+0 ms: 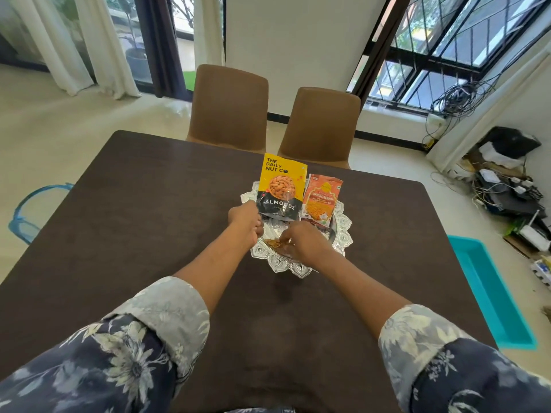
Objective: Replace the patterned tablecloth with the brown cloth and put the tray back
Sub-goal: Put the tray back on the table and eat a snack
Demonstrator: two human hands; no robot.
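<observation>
Tray [343, 234], silver, on brown cloth [149, 219]: left grip [244, 223] closed on almond pouch [280, 186]; right grip [301, 242] curled, contents unclear; snack packet [320, 201] beside; two chairs [229, 105] behind desk.

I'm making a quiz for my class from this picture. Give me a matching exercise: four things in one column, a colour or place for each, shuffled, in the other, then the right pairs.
Things:
1. almonds pouch
2. cloth
3. tray
4. chairs

Descriptions:
A. silver, with a scalloped rim
B. beyond the table's far edge
C. yellow and black, standing on the tray
D. dark brown, covering the table

Pairs: 1-C, 2-D, 3-A, 4-B
</observation>
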